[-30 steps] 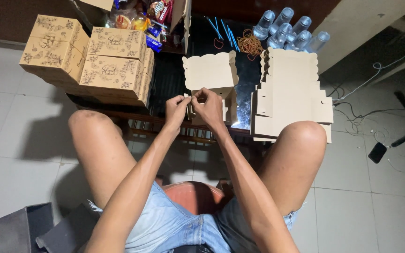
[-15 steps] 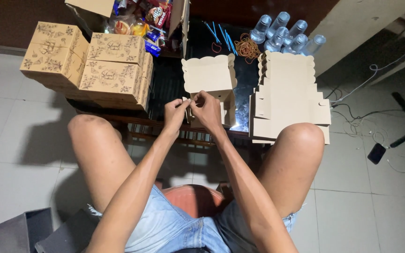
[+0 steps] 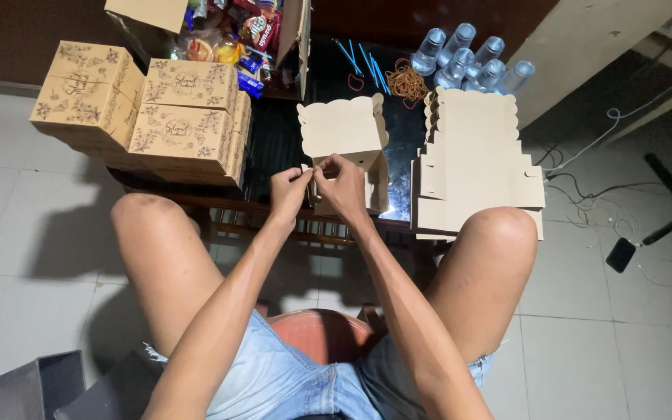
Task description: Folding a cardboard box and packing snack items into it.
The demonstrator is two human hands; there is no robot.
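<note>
Between the knees, at the table's near edge, the left hand and right hand pinch a flap of the half-folded cardboard box. Advised: press creases squarely, fingertips close together. Flat blanks lie beside it; finished boxes beyond.

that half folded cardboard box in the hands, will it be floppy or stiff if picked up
The cardboard box is thin sheet with its scalloped lid standing open, so it probably flexes. Both the left hand and right hand pinch its front edge, suggesting it's light. Empty and tall, it may tip easily.
</note>
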